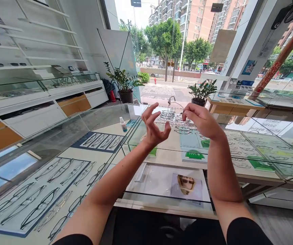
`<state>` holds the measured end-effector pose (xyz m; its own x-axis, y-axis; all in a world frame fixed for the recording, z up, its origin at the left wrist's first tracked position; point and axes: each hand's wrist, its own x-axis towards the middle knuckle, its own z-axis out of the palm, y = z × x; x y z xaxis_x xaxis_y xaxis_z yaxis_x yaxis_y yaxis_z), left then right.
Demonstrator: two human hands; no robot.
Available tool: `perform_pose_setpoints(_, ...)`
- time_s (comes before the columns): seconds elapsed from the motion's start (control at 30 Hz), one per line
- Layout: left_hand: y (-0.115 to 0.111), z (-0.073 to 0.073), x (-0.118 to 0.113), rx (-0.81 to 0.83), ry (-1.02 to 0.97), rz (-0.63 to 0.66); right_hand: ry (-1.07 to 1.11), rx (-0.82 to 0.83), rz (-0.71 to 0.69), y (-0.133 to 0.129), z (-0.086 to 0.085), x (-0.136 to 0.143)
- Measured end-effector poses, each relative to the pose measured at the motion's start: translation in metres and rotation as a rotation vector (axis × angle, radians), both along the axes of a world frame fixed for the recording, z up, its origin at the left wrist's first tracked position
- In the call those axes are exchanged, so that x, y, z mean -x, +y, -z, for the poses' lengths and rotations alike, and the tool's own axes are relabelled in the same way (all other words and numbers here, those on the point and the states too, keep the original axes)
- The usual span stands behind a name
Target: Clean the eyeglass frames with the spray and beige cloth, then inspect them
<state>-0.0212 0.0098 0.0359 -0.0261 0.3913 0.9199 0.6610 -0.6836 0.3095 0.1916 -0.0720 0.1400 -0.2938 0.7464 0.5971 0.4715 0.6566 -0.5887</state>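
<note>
With our right hand (203,121) we pinch thin-framed eyeglasses (176,103), raised between our hands above the glass-topped table (161,206); our left hand (153,128) is empty, fingers spread and bent, beside them.

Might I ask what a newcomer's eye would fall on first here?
Probably on the right hand, just right of centre, pinching a thin, wire-like eyeglass frame, with the empty left hand raised beside it, fingers spread. Next, perhaps, on the dark-framed eyeglasses in rows on the blue-edged rectangular tray at lower left, and the leafy green trees outside, at top centre.
</note>
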Motion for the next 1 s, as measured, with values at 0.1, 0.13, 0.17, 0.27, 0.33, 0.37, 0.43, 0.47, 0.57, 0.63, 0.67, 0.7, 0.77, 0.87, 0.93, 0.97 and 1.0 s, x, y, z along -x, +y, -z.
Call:
perform_pose_setpoints(0.1,-0.016,-0.061,0.014,-0.005,0.046,0.039,0.075,0.003,-0.007,-0.008,-0.001,-0.011)
perform_pose_setpoints(0.13,-0.025,-0.078,0.017,-0.030,0.096,0.093,0.084,0.004,-0.007,-0.011,-0.001,-0.014)
perform_pose_setpoints(0.17,-0.035,-0.092,0.020,-0.058,0.167,0.164,0.084,0.007,-0.010,-0.015,-0.001,-0.017)
perform_pose_setpoints(0.27,-0.061,-0.115,0.025,-0.145,0.412,0.360,0.058,0.011,-0.030,-0.027,-0.001,-0.022)
perform_pose_setpoints(0.33,-0.070,-0.119,0.025,-0.159,0.516,0.405,0.042,0.009,-0.045,-0.035,-0.002,-0.022)
perform_pose_setpoints(0.37,-0.073,-0.119,0.025,-0.152,0.550,0.408,0.035,0.010,-0.052,-0.038,-0.003,-0.021)
perform_pose_setpoints(0.43,-0.076,-0.117,0.026,-0.122,0.597,0.398,0.025,0.016,-0.068,-0.045,-0.004,-0.017)
perform_pose_setpoints(0.47,-0.077,-0.116,0.027,-0.109,0.616,0.390,0.019,0.022,-0.074,-0.047,-0.005,-0.016)
perform_pose_setpoints(0.57,-0.081,-0.115,0.033,-0.103,0.642,0.369,0.000,0.041,-0.085,-0.055,-0.005,-0.011)
perform_pose_setpoints(0.63,-0.085,-0.116,0.037,-0.114,0.641,0.360,-0.014,0.045,-0.087,-0.059,-0.006,-0.010)
perform_pose_setpoints(0.67,-0.086,-0.116,0.039,-0.117,0.644,0.361,-0.019,0.046,-0.091,-0.061,-0.006,-0.010)
perform_pose_setpoints(0.7,-0.087,-0.117,0.040,-0.120,0.648,0.364,-0.019,0.048,-0.095,-0.062,-0.006,-0.011)
perform_pose_setpoints(0.77,-0.089,-0.118,0.041,-0.126,0.654,0.372,-0.013,0.055,-0.105,-0.064,-0.007,-0.011)
perform_pose_setpoints(0.87,-0.090,-0.118,0.041,-0.138,0.652,0.384,0.002,0.072,-0.114,-0.065,-0.007,-0.010)
perform_pose_setpoints(0.93,-0.090,-0.118,0.041,-0.151,0.654,0.388,0.007,0.078,-0.120,-0.065,-0.007,-0.009)
perform_pose_setpoints(0.97,-0.091,-0.119,0.041,-0.157,0.654,0.389,0.010,0.075,-0.122,-0.065,-0.007,-0.009)
perform_pose_setpoints(1.0,-0.091,-0.119,0.042,-0.162,0.650,0.390,0.015,0.065,-0.120,-0.065,-0.007,-0.008)
